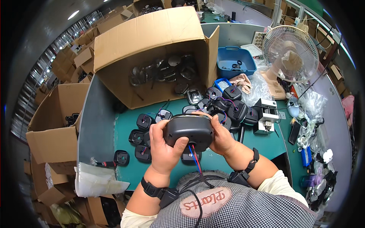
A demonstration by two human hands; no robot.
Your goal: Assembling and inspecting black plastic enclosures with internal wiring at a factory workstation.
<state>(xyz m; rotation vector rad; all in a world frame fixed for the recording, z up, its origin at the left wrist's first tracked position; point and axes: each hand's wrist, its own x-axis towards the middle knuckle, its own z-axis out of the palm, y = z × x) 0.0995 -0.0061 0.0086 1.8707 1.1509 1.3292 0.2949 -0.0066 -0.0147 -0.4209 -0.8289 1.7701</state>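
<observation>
Between my two hands I hold a black rounded housing (190, 131) close in front of me. Red and blue wires (196, 159) hang from its underside toward my apron. My left hand (164, 140) grips its left side, thumb pressed on the lower face. On the other side my right hand (221, 136) is wrapped round the housing; some of its fingers are hidden behind it. Past my hands lies a pile of similar black housings (236, 110) with coloured wires. A few more black housings (142, 152) sit left of my left hand, and one lone housing (121, 157) lies farther left.
A large cardboard box (152, 32) on its side holds several clear and dark parts. Right of it stand a blue basin (237, 57) and a desk fan (290, 53). A small grey-white machine (266, 116) is on the green table (251, 152). Plastic bags (311, 100) clutter the right edge.
</observation>
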